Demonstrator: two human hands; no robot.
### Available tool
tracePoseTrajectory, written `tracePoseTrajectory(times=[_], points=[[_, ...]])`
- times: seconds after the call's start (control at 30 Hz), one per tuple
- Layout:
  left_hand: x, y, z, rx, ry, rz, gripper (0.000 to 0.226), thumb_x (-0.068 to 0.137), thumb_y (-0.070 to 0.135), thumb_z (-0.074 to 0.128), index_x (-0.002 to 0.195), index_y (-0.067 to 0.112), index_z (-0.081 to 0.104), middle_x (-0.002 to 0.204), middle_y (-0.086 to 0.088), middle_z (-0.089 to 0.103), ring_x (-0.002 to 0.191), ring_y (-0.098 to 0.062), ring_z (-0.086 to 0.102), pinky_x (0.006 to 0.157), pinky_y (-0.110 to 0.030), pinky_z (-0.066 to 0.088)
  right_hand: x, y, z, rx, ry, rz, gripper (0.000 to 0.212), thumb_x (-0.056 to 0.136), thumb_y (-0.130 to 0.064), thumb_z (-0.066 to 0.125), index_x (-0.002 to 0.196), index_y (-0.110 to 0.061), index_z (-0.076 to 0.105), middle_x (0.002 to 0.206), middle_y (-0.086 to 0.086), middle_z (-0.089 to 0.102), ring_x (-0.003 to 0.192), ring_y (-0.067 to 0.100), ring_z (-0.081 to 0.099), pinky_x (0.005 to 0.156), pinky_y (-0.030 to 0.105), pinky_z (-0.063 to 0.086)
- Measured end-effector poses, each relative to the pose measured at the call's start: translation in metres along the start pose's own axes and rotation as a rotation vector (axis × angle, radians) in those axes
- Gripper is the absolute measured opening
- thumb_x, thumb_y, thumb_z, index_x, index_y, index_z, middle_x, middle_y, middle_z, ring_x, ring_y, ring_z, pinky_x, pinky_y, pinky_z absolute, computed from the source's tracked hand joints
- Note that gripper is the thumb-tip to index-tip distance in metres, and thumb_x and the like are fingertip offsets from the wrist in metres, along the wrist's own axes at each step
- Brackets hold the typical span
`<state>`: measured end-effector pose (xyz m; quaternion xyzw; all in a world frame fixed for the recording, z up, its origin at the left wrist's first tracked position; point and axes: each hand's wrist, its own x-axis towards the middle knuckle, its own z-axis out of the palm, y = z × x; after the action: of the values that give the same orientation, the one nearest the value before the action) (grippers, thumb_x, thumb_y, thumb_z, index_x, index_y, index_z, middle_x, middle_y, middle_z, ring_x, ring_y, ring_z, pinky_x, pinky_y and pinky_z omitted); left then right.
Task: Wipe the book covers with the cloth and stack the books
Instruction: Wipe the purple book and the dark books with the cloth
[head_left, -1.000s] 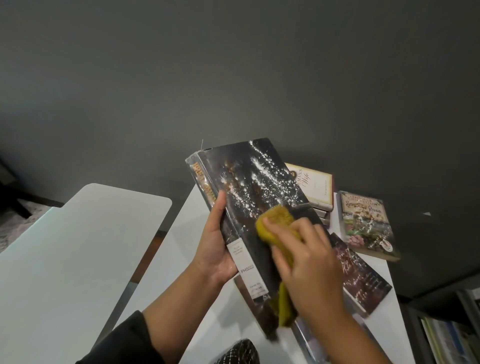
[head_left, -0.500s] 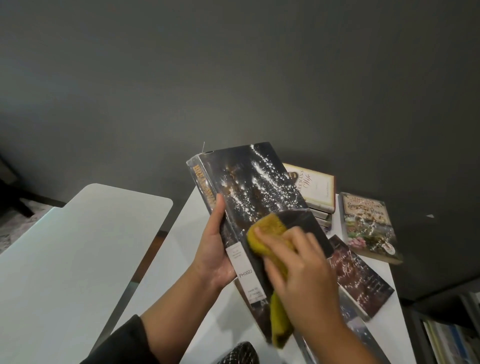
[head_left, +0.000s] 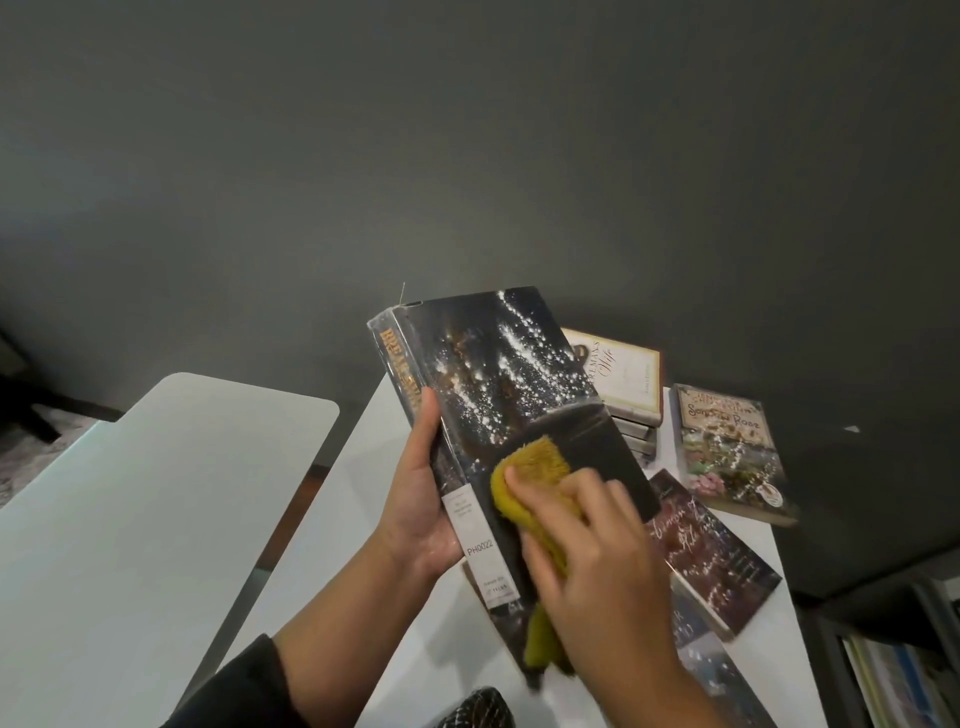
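Held book (head_left: 498, 395) above table (head_left: 332, 525), cloth (head_left: 530, 467) on its cover, book stack (head_left: 623, 384) behind, two books (head_left: 727, 447) right.

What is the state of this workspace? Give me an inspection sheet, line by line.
Surface: white table; a second white table beside it on the left.
Job's things: dark hardcover book held up, lower cover wiped dark; yellow cloth pressed on it; stack of books; floral paperback and dark red book lying flat, unstacked.
Clutter: dark patterned object at bottom edge, unclear.
Grippers: left hand grips the spine; right hand holds the cloth.
Cables: nothing seen.
Surroundings: dark grey wall; bookshelf at lower right.
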<state>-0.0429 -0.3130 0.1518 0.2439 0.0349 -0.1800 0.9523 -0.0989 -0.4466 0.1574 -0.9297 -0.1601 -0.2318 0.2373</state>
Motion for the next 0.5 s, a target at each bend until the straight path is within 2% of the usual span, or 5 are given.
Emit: tracePoseTrajectory(times=[0.1,0.2,0.27,0.43,0.5], points=[[-0.001,0.001,-0.002,0.025,0.023,-0.009,0.061,0.085,0.058,0.043,0.108,0.010,0.073,0.115,-0.016,0.068,0.105,-0.029,0.065,0.096,-0.045,0.051,0.017,0.025,-0.001,-0.009,0.056,0.117,0.038,0.075,-0.021,0.067,0.112,-0.027,0.066,0.087,-0.011,0.050,0.078,0.008,0.044,0.057,0.008,0.029],[-0.002,0.003,-0.005,0.032,0.054,0.017,0.056,0.085,0.056,0.048,0.113,0.014,0.070,0.119,-0.014,0.066,0.107,-0.030,0.063,0.103,-0.048,0.042,0.033,0.062,-0.001,-0.019,0.076,0.313,0.033,0.082,-0.017,0.068,0.114,-0.023,0.067,0.093,-0.004,0.054,0.086,0.018,0.049,0.062,0.025,0.038],[-0.004,0.004,-0.005,0.030,0.063,0.036,0.055,0.084,0.056,0.051,0.116,0.015,0.068,0.119,-0.013,0.066,0.106,-0.029,0.063,0.104,-0.048,0.040,0.031,0.066,-0.002,-0.066,0.074,0.351,0.033,0.081,-0.016,0.069,0.114,-0.020,0.068,0.095,0.001,0.058,0.087,0.020,0.050,0.064,0.028,0.039],[-0.002,0.004,-0.001,0.028,0.059,0.048,0.061,0.083,0.057,0.049,0.113,0.009,0.070,0.118,-0.018,0.066,0.106,-0.030,0.065,0.096,-0.046,0.050,0.008,0.005,0.000,-0.050,0.048,0.064,0.035,0.078,-0.027,0.060,0.112,-0.026,0.066,0.088,-0.009,0.054,0.077,0.009,0.047,0.056,0.009,0.033],[-0.002,0.001,0.002,0.017,0.025,0.024,0.060,0.082,0.057,0.047,0.102,0.007,0.074,0.106,-0.017,0.070,0.094,-0.028,0.069,0.083,-0.041,0.057,0.004,-0.011,0.001,0.005,0.002,-0.037,0.037,0.082,-0.034,0.049,0.116,-0.029,0.062,0.088,-0.011,0.051,0.077,0.008,0.045,0.053,0.012,0.038]])
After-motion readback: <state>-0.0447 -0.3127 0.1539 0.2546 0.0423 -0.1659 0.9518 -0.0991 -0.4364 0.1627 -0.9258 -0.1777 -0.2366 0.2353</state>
